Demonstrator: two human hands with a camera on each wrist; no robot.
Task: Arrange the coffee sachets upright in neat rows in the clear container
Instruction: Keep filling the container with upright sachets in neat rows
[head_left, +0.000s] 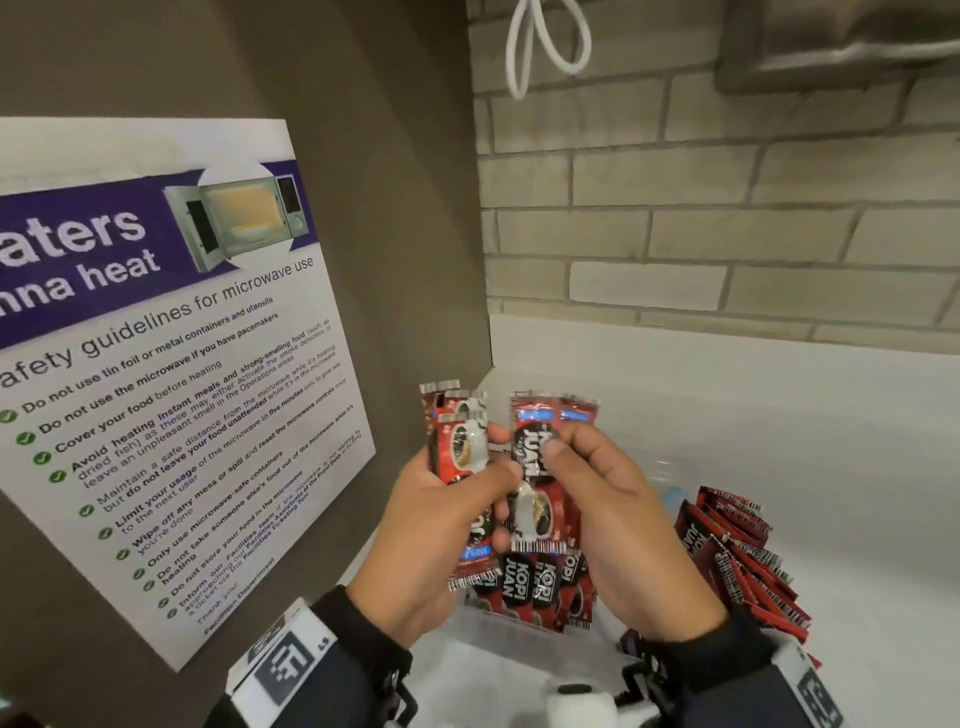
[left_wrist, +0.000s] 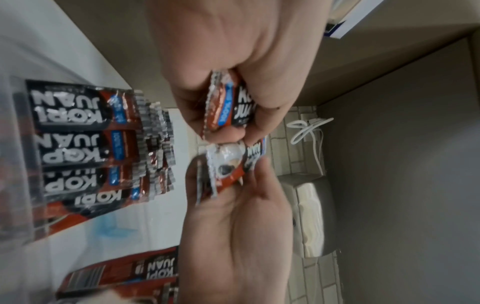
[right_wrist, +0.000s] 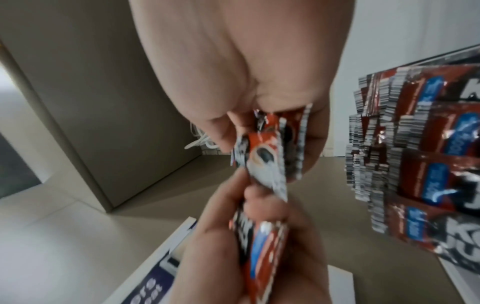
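On the left wall hangs a big poster (head_left: 156, 364) about microwave safety. Below it, on the white worktop (head_left: 779, 441), the clear container (head_left: 519, 631) holds a row of red sachets (head_left: 535, 582) standing up. More sachets lie in a loose pile (head_left: 743, 561) at the right. Above the container, the left hand (head_left: 441, 525) grips a few sachets with curled fingers. Just beside it, the right hand (head_left: 613, 514) pinches a small bunch (head_left: 545, 467) upright

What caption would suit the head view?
Both hands, left hand and right hand, hold coffee sachets above the clear container.
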